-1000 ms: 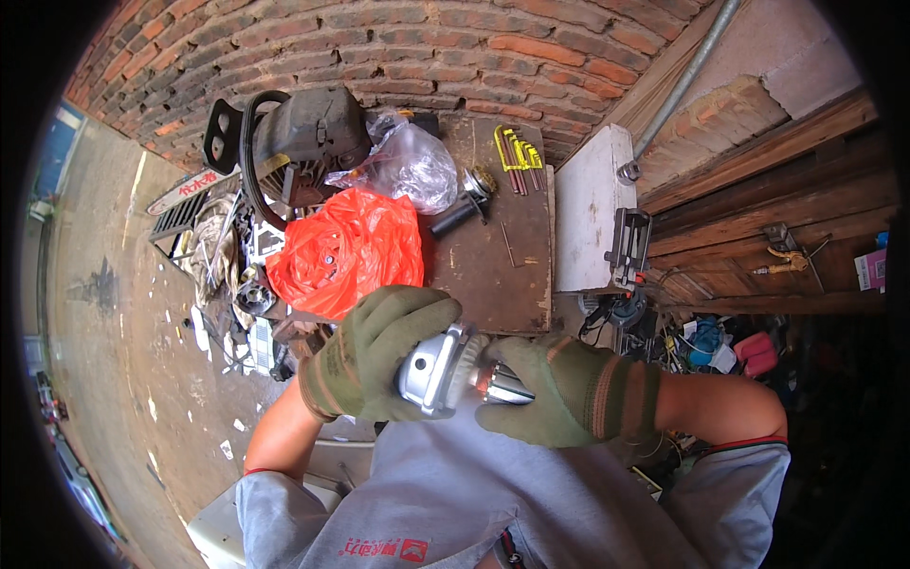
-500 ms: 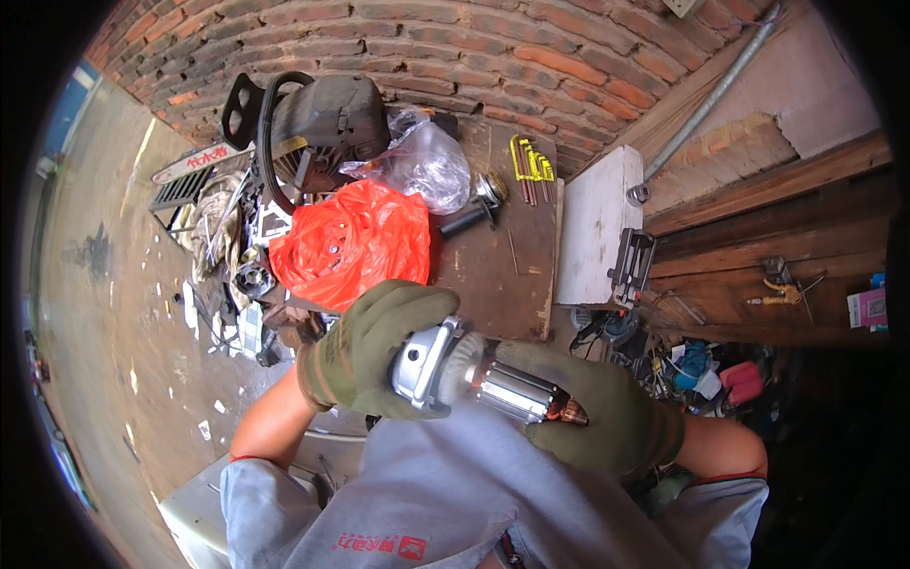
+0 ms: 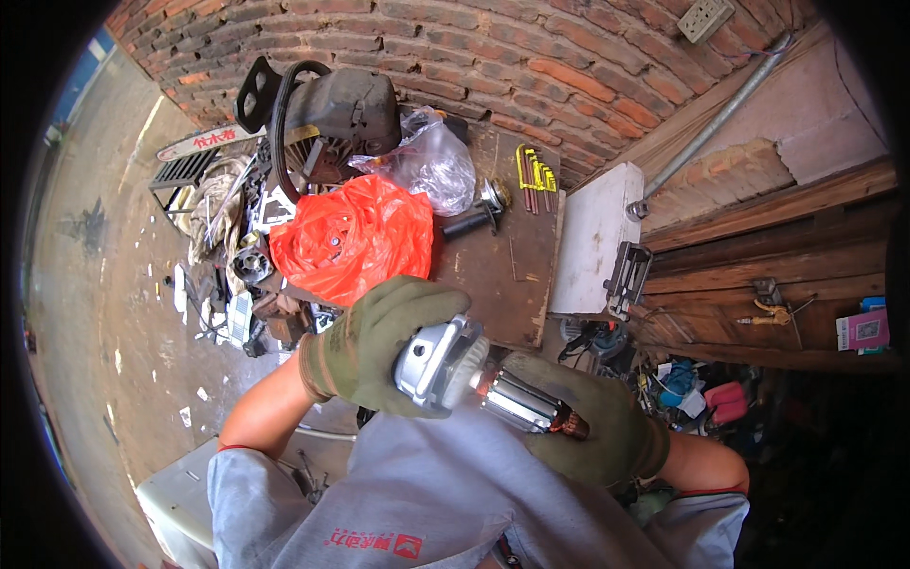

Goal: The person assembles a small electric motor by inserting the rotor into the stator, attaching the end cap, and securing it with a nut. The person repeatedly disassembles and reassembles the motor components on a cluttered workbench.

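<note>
My left hand (image 3: 384, 346), in an olive work glove, is wrapped round a silver metal gear housing (image 3: 424, 363). A motor armature (image 3: 519, 398) with a shiny steel core and a copper-coloured end sticks out of the housing to the lower right. Between the two sits a pale, ribbed fan (image 3: 467, 368). My right hand (image 3: 607, 422), gloved alike, cups the armature from behind and below; its fingers are partly hidden. Both parts are joined in line, held tilted in front of my grey shirt.
On the brown bench (image 3: 507, 284) lie a red plastic bag (image 3: 355, 232), a clear plastic bag (image 3: 441, 175), a black handle (image 3: 469, 221) and yellow-held hex keys (image 3: 536, 177). A chainsaw (image 3: 351, 109) stands behind. At right are a white board (image 3: 595, 237) and a metal clamp (image 3: 627, 275).
My view has shifted slightly, so the bench and wall sit a little differently. The housing and armature have tilted slightly, the copper end dipping; both hands keep their hold.
</note>
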A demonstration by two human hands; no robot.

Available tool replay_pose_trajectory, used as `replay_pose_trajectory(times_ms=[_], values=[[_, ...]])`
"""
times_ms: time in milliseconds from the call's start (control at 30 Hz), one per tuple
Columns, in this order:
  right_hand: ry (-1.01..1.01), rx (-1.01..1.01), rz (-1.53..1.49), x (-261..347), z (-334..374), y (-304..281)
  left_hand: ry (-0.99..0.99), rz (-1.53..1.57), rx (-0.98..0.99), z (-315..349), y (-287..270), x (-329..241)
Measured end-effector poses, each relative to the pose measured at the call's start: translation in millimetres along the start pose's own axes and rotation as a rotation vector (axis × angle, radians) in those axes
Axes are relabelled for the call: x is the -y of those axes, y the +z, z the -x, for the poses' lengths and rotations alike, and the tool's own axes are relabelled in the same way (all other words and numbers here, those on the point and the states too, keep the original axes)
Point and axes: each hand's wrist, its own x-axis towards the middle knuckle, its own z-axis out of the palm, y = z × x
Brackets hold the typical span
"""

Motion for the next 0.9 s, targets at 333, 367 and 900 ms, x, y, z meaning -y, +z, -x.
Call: replay_pose_trajectory(times_ms=[333,367,900], values=[[0.081,-0.098,-0.010,12,13,-9,-0.047,0.089,0.017,3,2,0],[0.027,-0.097,0.017,9,13,-9,-0.046,0.096,0.015,3,2,0],[0.061,0.007,-0.059,-2,15,-3,-0.007,0.073,0.009,-5,12,-2]])
